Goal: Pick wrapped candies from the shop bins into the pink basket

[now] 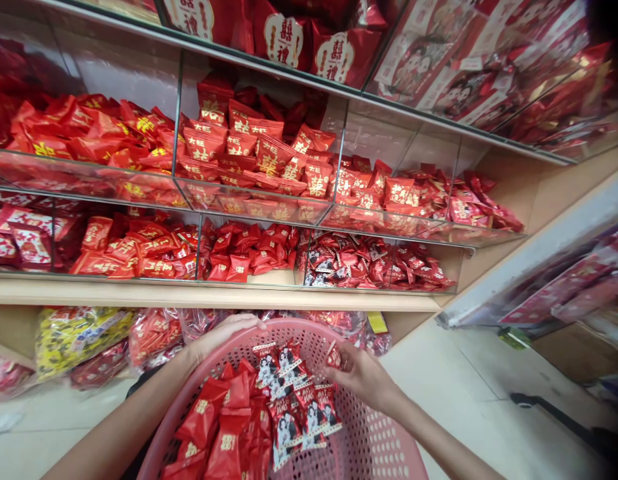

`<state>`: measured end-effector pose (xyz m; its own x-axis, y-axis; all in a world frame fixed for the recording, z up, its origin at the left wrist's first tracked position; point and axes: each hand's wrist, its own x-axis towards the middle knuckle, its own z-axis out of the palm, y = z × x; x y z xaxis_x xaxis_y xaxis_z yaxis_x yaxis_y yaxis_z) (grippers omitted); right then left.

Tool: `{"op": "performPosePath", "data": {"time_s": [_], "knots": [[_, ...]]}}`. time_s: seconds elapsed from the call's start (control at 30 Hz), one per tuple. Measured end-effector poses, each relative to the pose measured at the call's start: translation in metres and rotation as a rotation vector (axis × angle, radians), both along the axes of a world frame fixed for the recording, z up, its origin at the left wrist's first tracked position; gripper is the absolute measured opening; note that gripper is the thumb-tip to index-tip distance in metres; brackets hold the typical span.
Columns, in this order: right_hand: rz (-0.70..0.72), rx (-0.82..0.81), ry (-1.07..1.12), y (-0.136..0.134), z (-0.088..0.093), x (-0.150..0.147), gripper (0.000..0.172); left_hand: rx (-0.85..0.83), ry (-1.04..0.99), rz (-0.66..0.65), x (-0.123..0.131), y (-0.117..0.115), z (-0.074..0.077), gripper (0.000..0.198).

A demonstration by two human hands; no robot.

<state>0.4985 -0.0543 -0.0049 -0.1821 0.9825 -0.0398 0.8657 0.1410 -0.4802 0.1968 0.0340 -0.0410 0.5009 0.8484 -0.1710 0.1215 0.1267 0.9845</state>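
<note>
A pink perforated plastic basket (373, 447) sits low in front of me, holding plain red candy packets (223, 420) on its left and picture-printed packets (296, 407) in the middle. My left hand (223, 333) wraps over the basket's far rim. Inside the basket, above the printed packets, my right hand (361, 373) pinches one small red candy packet (333, 355) between its fingertips.
Clear acrylic bins (259, 200) on stepped shelves hold heaps of red wrapped sweets. Red gift bags (283, 37) stand on the top shelf. Bagged sweets, one yellow (73, 333), lie under the wooden shelf edge. A white tiled floor (463, 393) runs to the right.
</note>
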Motion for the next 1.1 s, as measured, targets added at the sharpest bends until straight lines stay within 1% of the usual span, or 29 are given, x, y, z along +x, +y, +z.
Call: {"op": "performPosePath", "data": {"time_s": [0.13, 0.23, 0.3, 0.4, 0.53, 0.6, 0.63, 0.7, 0.73, 0.83, 0.87, 0.93, 0.97, 1.03, 1.1], "knots": [[-0.077, -0.106, -0.299, -0.013, -0.014, -0.021, 0.029, -0.036, -0.029, -0.015, 0.000, 0.000, 0.001, 0.029], [-0.095, -0.219, -0.384, -0.016, -0.020, -0.034, 0.032, -0.028, -0.029, -0.015, 0.000, -0.001, 0.003, 0.028], [-0.085, -0.243, -0.401, -0.018, -0.024, -0.037, 0.033, -0.018, -0.029, -0.009, -0.001, -0.002, 0.003, 0.028], [-0.076, -0.240, -0.430, -0.022, -0.032, -0.036, 0.035, -0.025, -0.044, 0.005, -0.001, -0.003, 0.003, 0.029], [-0.062, -0.173, -0.432, -0.027, -0.047, -0.036, 0.036, -0.044, -0.049, 0.000, -0.002, -0.001, -0.001, 0.030], [-0.062, -0.150, -0.434, -0.027, -0.050, -0.037, 0.039, -0.030, -0.039, -0.013, -0.002, 0.000, -0.002, 0.031], [-0.063, -0.133, -0.441, -0.026, -0.049, -0.038, 0.040, -0.020, -0.033, -0.019, -0.002, 0.000, -0.003, 0.031], [-0.057, -0.081, -0.436, -0.017, -0.038, -0.035, 0.039, 0.002, -0.022, -0.029, -0.003, 0.001, -0.004, 0.030], [-0.055, -0.052, -0.420, -0.011, -0.029, -0.032, 0.035, 0.011, -0.018, -0.033, -0.003, 0.001, -0.004, 0.030], [-0.080, 0.064, -0.346, 0.016, 0.013, -0.015, 0.025, 0.038, -0.007, -0.041, -0.004, 0.002, -0.006, 0.029], [-0.098, 0.152, -0.326, 0.027, 0.028, -0.007, 0.024, 0.045, -0.003, -0.045, -0.005, 0.002, -0.007, 0.029], [-0.140, 0.329, -0.335, 0.049, 0.055, 0.010, 0.026, 0.051, 0.003, -0.052, -0.005, 0.002, -0.007, 0.028], [-0.142, 0.388, -0.358, 0.059, 0.066, 0.017, 0.028, 0.051, 0.004, -0.054, -0.006, 0.002, -0.008, 0.028], [-0.108, 0.441, -0.407, 0.077, 0.079, 0.030, 0.031, 0.046, 0.003, -0.055, -0.005, 0.002, -0.008, 0.028], [-0.024, 0.431, -0.441, 0.091, 0.084, 0.039, 0.028, 0.027, -0.008, -0.050, -0.005, 0.001, -0.008, 0.028]]}}
